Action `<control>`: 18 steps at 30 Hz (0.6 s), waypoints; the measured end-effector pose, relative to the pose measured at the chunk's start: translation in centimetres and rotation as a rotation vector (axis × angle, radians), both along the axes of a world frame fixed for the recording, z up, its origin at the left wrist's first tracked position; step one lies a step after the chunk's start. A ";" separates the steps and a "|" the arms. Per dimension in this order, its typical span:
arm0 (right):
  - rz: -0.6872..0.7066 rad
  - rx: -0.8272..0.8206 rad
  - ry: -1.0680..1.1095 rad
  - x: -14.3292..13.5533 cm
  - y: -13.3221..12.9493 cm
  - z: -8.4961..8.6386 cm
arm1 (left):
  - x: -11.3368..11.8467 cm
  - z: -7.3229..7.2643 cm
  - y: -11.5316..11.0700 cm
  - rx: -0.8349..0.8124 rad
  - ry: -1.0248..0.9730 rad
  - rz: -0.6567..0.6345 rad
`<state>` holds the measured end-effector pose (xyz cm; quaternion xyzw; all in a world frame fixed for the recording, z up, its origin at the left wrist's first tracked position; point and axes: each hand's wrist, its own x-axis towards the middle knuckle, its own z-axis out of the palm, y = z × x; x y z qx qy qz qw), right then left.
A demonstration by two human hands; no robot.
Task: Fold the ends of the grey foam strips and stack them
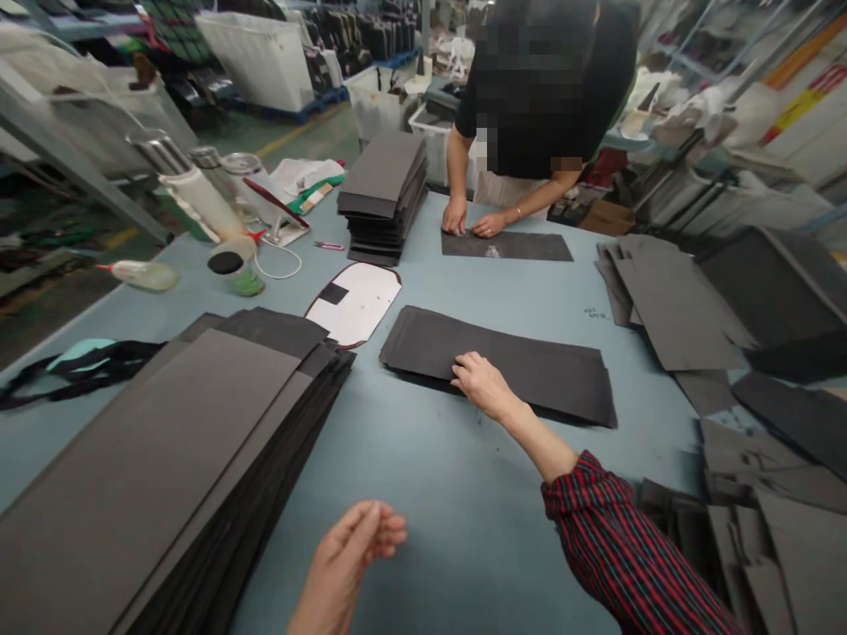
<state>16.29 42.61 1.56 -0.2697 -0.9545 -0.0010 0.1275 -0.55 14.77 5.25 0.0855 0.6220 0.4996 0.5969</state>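
Note:
My right hand (486, 384) is at the near edge of a low stack of dark grey rectangular sheets (535, 357), its bent fingers closed on the edge of the top sheet. How many sheets they grip is hidden. Lower down, my left hand (354, 556) hovers over the blue-green table (437, 494), fingers curled together and thumb against them, with nothing visible inside. A taller pile of long dark sheets (178, 423) lies to its left. Beyond the low stack, a white rounded panel (361, 300) with a dark rim bears a small black square.
Across the table a person (549, 97) in black presses both hands on a single dark sheet (522, 247). Another tall stack (384, 176) stands at the back. Bottles, a jar (238, 269) and a pink cutter (329, 245) lie left. Loose dark pieces (681, 300) crowd the right.

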 end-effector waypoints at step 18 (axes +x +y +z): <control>-0.043 -0.119 0.198 4.7 -28.2 1.6 | -3.5 -2.6 -3.4 -0.094 -0.164 -0.118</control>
